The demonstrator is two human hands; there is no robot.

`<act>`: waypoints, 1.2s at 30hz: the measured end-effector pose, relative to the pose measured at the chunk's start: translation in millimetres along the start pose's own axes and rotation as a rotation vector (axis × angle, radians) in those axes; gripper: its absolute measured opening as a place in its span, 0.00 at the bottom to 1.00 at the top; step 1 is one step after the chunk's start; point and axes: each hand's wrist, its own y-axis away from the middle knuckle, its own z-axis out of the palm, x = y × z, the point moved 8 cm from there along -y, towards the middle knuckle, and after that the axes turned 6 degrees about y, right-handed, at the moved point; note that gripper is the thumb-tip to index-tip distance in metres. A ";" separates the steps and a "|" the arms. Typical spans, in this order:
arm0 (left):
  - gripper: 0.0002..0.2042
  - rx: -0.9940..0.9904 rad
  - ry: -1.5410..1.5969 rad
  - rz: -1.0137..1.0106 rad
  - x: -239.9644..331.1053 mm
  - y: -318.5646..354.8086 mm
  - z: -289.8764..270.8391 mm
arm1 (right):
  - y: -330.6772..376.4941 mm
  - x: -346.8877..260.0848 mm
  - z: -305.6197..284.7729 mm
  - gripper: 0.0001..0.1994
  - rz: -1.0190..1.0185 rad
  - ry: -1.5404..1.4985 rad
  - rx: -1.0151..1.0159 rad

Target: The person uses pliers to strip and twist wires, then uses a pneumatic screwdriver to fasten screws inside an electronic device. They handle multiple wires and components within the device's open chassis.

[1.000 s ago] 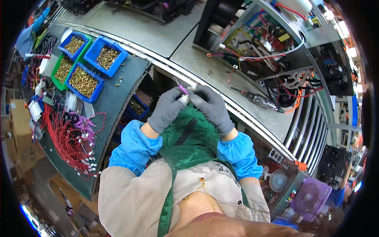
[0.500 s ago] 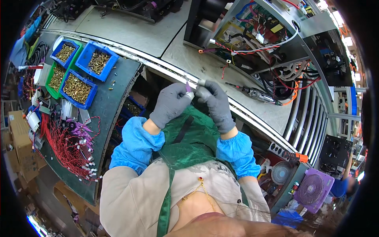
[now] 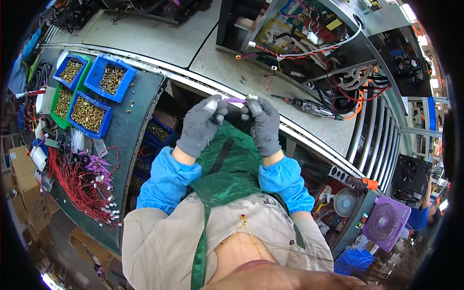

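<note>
Left to right: one green bin (image 3: 60, 122) and three blue bins (image 3: 126, 75) are grouped on the bench (image 3: 147, 96), presumably for easy reach; their brass screws (image 3: 88, 115) are too many to count. Nearer the body, red wires (image 3: 79, 179), likewise uncountable, lie bunched, probably to prevent tangling. At centre, one purple lead (image 3: 235, 100) spans both gloved hands above the apron (image 3: 227, 154). The left hand (image 3: 202, 123) pinches its left end between thumb and finger; the right hand (image 3: 264, 123) pinches the other, apparently keeping it straight. Whether the pale tip there is connector or glove cannot be told. One driver (image 3: 311, 108) lies beside one open chassis (image 3: 369, 53), seemingly kept handy.
</note>
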 end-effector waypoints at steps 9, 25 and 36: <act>0.06 -0.597 -2.019 0.749 30.4 11.1 70.6 | 3.4 -20.4 32.1 0.10 -0.460 1.332 -0.394; 0.10 -0.054 -1.091 0.322 56.2 -61.4 26.0 | -57.0 -38.0 23.2 0.11 -0.409 1.076 -0.186; 0.14 -0.059 -1.381 0.671 89.2 -146.9 64.4 | -102.4 -10.2 13.7 0.10 -0.687 1.683 -0.169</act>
